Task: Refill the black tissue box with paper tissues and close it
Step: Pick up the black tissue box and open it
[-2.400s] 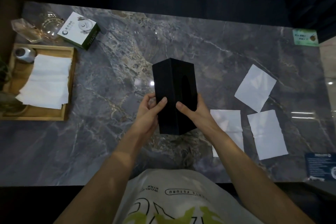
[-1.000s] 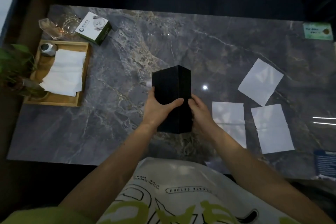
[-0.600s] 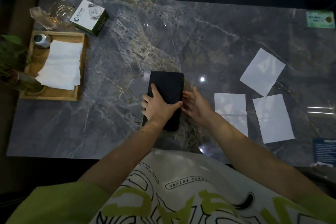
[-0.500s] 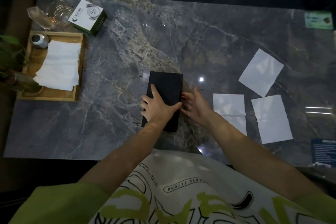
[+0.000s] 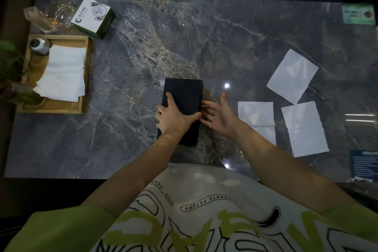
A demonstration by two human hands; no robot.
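Note:
The black tissue box (image 5: 187,96) lies flat on the grey marble table (image 5: 143,47), a plain black face up, its opening hidden. My left hand (image 5: 173,117) rests on top of it, fingers wrapped over its near half. My right hand (image 5: 217,113) hovers just right of the box, palm up and fingers spread, fingertips near the box's right edge. Three white paper tissues lie loose to the right: one far right and tilted (image 5: 292,79), one beside my right hand (image 5: 256,117), one nearer the table's right end (image 5: 304,129). A stack of white tissues (image 5: 63,72) sits in the wooden tray (image 5: 87,71) at left.
A white and green carton (image 5: 93,16) and glassware (image 5: 55,13) stand at the back left. A small metal jar (image 5: 38,46) is in the tray, a plant (image 5: 10,71) beside it. A green card (image 5: 358,14) lies back right, a dark leaflet (image 5: 364,162) front right.
The box was held upright in both hands, then laid flat on the table. My left hand stays on it; my right hand has come off its side and opened, palm up.

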